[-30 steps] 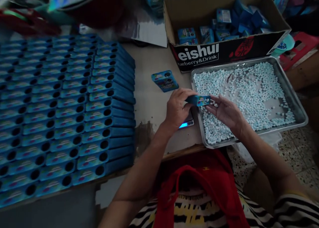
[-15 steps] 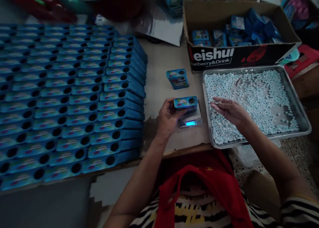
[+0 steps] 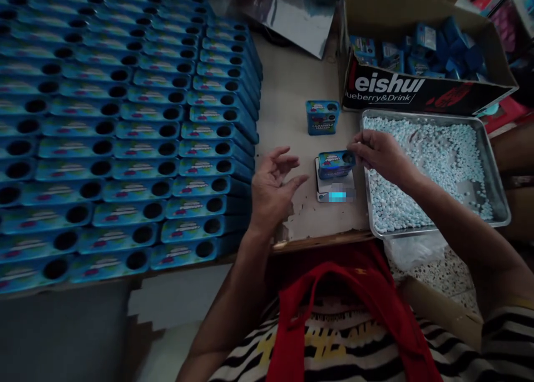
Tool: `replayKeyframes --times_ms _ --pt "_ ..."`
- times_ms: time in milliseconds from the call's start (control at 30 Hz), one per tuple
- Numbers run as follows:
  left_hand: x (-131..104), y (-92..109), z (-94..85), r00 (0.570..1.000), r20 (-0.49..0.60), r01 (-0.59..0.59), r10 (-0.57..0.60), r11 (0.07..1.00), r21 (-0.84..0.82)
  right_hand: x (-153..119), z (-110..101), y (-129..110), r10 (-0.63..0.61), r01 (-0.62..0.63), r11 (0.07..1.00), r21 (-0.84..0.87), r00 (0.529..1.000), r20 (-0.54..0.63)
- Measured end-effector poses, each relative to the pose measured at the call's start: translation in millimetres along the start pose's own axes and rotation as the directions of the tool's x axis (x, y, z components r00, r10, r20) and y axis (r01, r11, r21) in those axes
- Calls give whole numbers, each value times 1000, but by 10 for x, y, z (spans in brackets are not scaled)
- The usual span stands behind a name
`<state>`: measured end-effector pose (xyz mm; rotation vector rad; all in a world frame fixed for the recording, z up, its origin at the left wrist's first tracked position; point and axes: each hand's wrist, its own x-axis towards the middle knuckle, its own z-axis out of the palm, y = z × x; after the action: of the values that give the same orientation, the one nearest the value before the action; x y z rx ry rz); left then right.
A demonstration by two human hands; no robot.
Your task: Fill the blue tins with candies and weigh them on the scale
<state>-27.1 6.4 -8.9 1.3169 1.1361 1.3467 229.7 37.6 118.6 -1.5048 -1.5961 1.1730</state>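
Observation:
A blue candy box [image 3: 335, 164] with a round dark hole in its top stands on a small digital scale [image 3: 323, 191] with a lit, blurred display. My left hand [image 3: 273, 190] is open to the left of the scale, fingers and thumb apart, holding nothing. The fingertips of my right hand [image 3: 377, 151] are pinched together at the right end of the box's top, by the hole; what is between them is hidden. Another blue box [image 3: 322, 118] stands upright behind the scale. Small white and pale blue candies lie in a metal tray [image 3: 496, 196] under my right forearm.
Rows of blue boxes [image 3: 208, 188] with round holes in their tops fill the left of the table. A carton [image 3: 471, 95] with a jumble of blue boxes stands behind the tray. A shiny sheet [image 3: 306, 23] lies at the back. The wooden table edge [image 3: 325, 239] runs before me.
My left hand has let go of the box on the scale and moved left, opening. My right hand has moved from over the tray to the box's hole. The view has shifted.

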Motion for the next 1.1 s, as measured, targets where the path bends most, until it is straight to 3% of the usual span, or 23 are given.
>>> replayKeyframes --times_ms 367,567,933,1100 --pt "-67 280 -77 999 -23 -47 49 997 64 -77 -60 -245 155 -165 954 251 986 62" --pt "-53 374 -34 995 -32 -94 96 994 49 -75 -133 -231 235 -253 917 309 967 92" --pt "-21 527 223 994 22 -113 111 988 108 -120 -211 -145 208 -226 904 362 974 88" --pt "-38 569 305 989 53 -144 137 974 172 -117 -150 -128 134 -167 919 356 984 116"
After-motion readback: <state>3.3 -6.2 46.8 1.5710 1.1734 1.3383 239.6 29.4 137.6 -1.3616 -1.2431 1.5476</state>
